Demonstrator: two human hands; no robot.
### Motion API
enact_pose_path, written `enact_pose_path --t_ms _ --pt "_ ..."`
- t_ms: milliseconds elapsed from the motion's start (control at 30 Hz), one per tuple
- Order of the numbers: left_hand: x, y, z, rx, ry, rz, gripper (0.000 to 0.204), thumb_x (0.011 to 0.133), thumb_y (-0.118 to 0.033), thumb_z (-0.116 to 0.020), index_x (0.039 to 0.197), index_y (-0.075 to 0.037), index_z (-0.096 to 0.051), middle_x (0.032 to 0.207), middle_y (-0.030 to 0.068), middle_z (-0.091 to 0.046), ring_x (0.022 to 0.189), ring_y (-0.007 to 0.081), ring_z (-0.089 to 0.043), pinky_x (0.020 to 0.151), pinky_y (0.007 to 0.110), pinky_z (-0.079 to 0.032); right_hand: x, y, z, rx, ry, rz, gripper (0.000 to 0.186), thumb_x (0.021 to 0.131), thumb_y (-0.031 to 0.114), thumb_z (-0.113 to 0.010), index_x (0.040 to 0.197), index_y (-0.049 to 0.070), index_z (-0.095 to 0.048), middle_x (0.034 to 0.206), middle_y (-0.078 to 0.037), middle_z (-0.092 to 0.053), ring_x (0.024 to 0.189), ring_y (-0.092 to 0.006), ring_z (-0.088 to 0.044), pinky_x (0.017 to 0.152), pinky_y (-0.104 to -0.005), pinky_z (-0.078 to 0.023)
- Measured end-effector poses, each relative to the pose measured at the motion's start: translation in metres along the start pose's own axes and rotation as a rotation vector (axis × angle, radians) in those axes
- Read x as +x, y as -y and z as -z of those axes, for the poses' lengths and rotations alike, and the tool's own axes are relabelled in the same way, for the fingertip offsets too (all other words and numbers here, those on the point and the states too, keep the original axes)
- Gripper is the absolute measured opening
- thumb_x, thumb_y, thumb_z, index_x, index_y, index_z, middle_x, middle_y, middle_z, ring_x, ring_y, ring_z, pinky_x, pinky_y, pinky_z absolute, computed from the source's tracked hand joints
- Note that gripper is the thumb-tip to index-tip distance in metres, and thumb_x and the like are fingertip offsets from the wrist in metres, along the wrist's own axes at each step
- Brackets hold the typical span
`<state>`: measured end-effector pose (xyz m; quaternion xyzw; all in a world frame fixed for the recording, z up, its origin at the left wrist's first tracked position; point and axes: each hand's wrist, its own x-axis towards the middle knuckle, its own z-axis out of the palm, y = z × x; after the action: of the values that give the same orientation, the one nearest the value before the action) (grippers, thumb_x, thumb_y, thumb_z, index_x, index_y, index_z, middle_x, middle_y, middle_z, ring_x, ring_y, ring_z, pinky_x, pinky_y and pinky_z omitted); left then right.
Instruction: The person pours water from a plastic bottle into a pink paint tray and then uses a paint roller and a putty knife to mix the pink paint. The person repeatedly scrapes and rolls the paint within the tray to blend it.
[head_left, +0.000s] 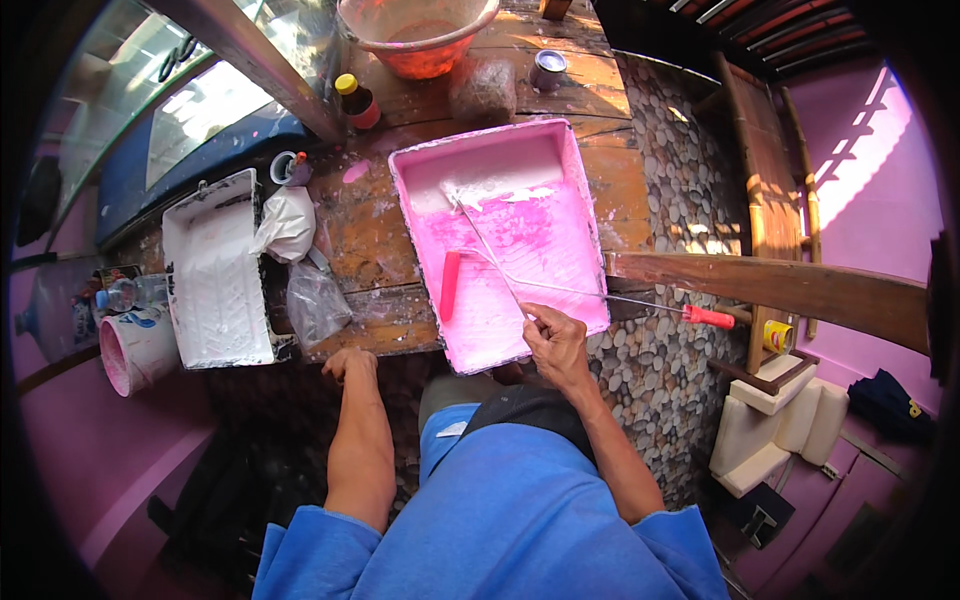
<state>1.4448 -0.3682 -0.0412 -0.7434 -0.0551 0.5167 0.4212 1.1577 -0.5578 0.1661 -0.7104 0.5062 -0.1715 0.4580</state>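
A large paint tray, coated pink, lies on the wooden table in front of me. White paint pools at its far end and streaks into the pink. My right hand, at the tray's near right corner, is closed around a thin stick whose far tip reaches into the white paint. Across the tray lies a paint roller with a red sleeve; its red handle sticks out past the right side. My left hand is curled against the table's front edge, with nothing visible in it.
A white-coated tray and a paint-smeared bucket stand left. Plastic bags lie between the trays. An orange basin, a yellow-capped bottle and a small can stand behind. A wooden rail extends right.
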Motion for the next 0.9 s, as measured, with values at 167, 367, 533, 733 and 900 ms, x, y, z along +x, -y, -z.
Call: enact_pose_path --t_ms 167,367,533,733,900 --pt "0.037 -0.001 -0.004 -0.05 0.073 -0.029 0.073 0.086 -0.033 -0.06 0.147 -0.014 -0.025 0.148 0.007 -0.033 0.128 0.0282 -0.044 0.094 0.047 -0.046 0.0 0.0 -0.008 0.047 -0.001 0.038 0.026 0.082 0.004 -0.062 0.108 -0.001 -0.066 0.065 -0.002 -0.058 0.054 -0.0035 -0.047 0.05 -0.0209 -0.039" --pt "0.025 -0.001 0.0 0.068 0.03 -0.11 0.072 0.085 -0.034 -0.061 0.147 -0.017 -0.028 0.149 0.0065 -0.031 0.13 0.029 -0.042 0.095 0.048 -0.045 0.004 0.001 -0.009 0.02 -0.014 -0.007 0.027 0.08 0.006 -0.061 0.105 -0.002 -0.066 0.073 -0.016 -0.063 0.058 -0.0166 -0.058 0.056 -0.0297 -0.047" --pt "0.009 0.002 0.0 0.056 -0.006 -0.065 0.07 0.085 -0.033 -0.062 0.146 -0.016 -0.031 0.148 0.0081 -0.033 0.129 0.0296 -0.042 0.094 0.048 -0.045 0.007 0.01 -0.011 0.03 0.005 0.002 0.027 0.08 0.006 -0.06 0.105 -0.003 -0.066 0.072 -0.016 -0.062 0.058 -0.0182 -0.058 0.057 -0.0305 -0.047" --pt "0.017 0.001 -0.001 0.078 0.034 -0.066 0.071 0.085 -0.033 -0.061 0.146 -0.017 -0.029 0.148 0.0085 -0.034 0.129 0.0293 -0.043 0.093 0.048 -0.046 0.012 0.013 -0.016 0.05 0.03 0.028 0.028 0.081 0.006 -0.059 0.106 -0.003 -0.065 0.075 -0.017 -0.063 0.059 -0.0182 -0.059 0.058 -0.0304 -0.047" --pt "0.009 0.004 0.003 0.102 -0.005 -0.112 0.071 0.086 -0.035 -0.061 0.147 -0.017 -0.028 0.148 0.0079 -0.033 0.129 0.0294 -0.043 0.094 0.049 -0.045 0.013 0.015 -0.018 0.095 0.079 0.044 0.027 0.083 0.007 -0.061 0.108 -0.002 -0.066 0.072 -0.01 -0.062 0.059 -0.0105 -0.054 0.055 -0.0261 -0.044"
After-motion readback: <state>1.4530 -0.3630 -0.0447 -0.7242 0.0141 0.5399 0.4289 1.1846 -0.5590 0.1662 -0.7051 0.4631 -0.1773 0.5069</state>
